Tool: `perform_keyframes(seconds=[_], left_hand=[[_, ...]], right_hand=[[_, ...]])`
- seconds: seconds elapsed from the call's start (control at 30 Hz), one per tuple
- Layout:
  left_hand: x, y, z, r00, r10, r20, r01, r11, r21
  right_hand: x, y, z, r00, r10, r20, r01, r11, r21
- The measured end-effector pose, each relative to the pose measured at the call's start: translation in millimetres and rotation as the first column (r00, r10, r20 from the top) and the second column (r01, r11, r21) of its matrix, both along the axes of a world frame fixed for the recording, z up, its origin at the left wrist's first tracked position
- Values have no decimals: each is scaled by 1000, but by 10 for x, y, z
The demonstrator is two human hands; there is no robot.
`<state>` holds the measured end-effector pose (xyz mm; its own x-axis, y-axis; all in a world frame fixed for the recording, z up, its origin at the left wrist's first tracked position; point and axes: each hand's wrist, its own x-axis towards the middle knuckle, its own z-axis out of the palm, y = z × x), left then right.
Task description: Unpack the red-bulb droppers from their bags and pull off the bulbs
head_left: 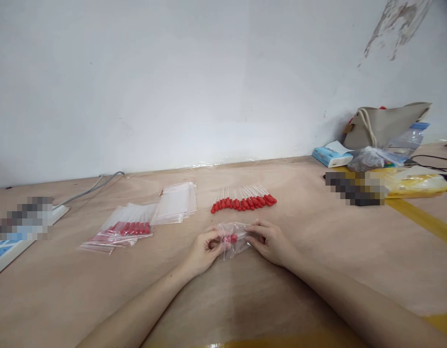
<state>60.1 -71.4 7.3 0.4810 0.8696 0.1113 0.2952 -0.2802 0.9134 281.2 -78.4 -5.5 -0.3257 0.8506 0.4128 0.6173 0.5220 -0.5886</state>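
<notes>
Between my two hands is a small clear plastic bag point(239, 246), crumpled, with a red dropper bulb point(230, 239) showing through its film. My left hand point(206, 249) pinches the bag's left end near the bulb. On the right side, my right hand point(268, 241) is closed on the bag's other end; its fingertips partly hide what they grip. Just beyond the hands lies a row of droppers point(245, 203) with red bulbs towards me and thin clear tubes pointing away. To the left are filled clear bags point(123, 227) with red bulbs inside, overlapping a stack of flat bags point(175, 203).
A white power strip point(27, 241) with a grey cable point(89, 188) lies at the far left. At the back right are a blue tissue pack point(332, 157), a beige bag point(388, 125), crumpled plastic and a yellow packet point(415, 183). A wall stands behind the wooden table point(317, 232).
</notes>
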Motion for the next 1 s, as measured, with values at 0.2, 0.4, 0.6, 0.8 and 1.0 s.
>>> perform_keyframes(seconds=[0.2,0.4,0.6,0.8,1.0], left_hand=[[-41,37,33,999,38,18,-39,998,57],[-731,260,750,969,34,-246,-10,995,96],[-1205,318,1126,845,533,48,-490,733,471],[-436,485,664,906,398,-144,-161,639,752],[257,913,322,890,354,-287,15,607,795]], right_hand=[[2,-3,8,1000,0,17,0,1000,-2],[20,-9,5,999,10,33,-9,1000,-26],[15,-1,16,1000,15,25,-14,999,-31],[6,7,16,999,5,33,-4,999,-33],[9,9,21,998,21,52,-20,1000,-22]])
